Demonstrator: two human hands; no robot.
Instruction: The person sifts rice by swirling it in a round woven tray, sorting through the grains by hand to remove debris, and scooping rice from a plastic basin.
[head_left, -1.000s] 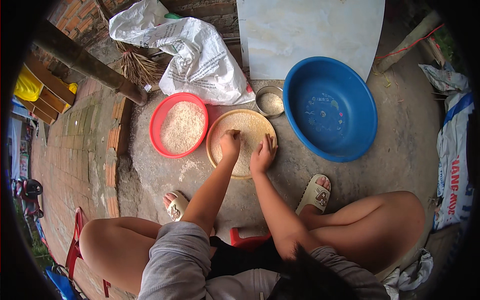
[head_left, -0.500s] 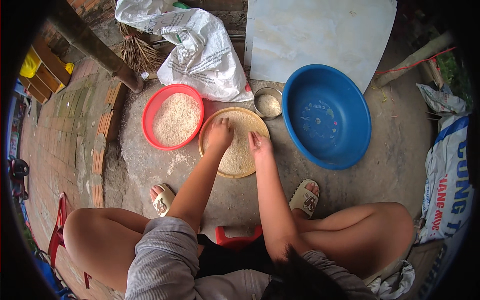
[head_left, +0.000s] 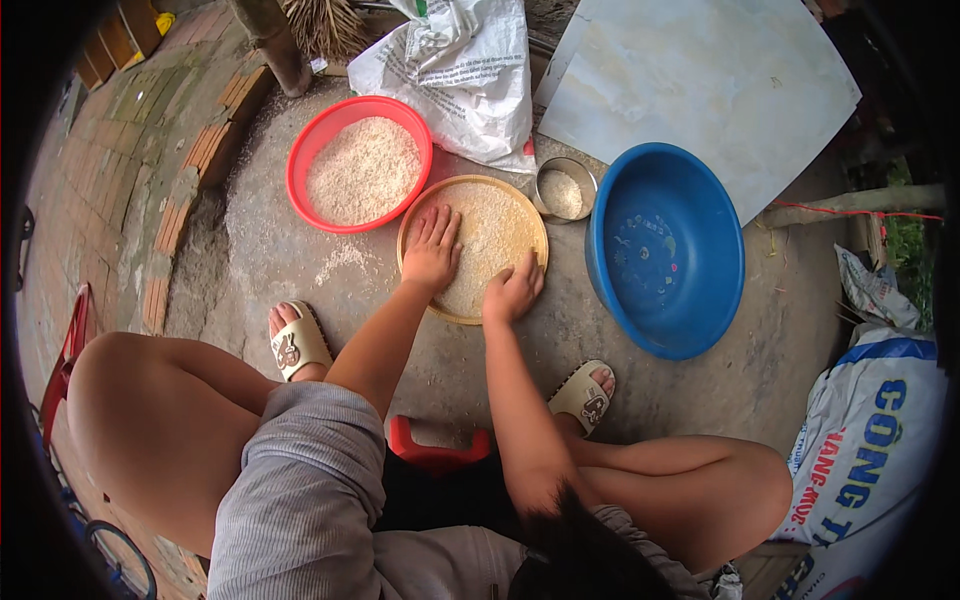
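Observation:
A round woven bamboo tray [head_left: 474, 184] lies on the ground before me, covered with pale grains that look like rice [head_left: 490, 225]. My left hand [head_left: 432, 250] rests palm down on the grains in the tray's left half, fingers stretched and spread. At the lower right rim is my right hand [head_left: 512, 292], its fingers partly bent but apart over the tray's edge; the fingertips are hard to make out. Beyond the tray to the left, a red basin [head_left: 297, 180] holds a heap of similar grains [head_left: 365, 170]. Close to the tray's far right stands a small metal bowl [head_left: 590, 178] with some grains inside.
A large blue basin [head_left: 690, 340] sits to the right. White sacks [head_left: 470, 100] lie behind, near a pale board [head_left: 690, 90]. Another printed sack [head_left: 850, 430] is at far right. Spilled grains [head_left: 345, 260] dot the concrete. A red stool [head_left: 435, 445] shows below me.
My left hand has gone from curled to flat and spread on the grains. My right hand has turned from palm up to palm down at the rim. The view has shifted and tilted.

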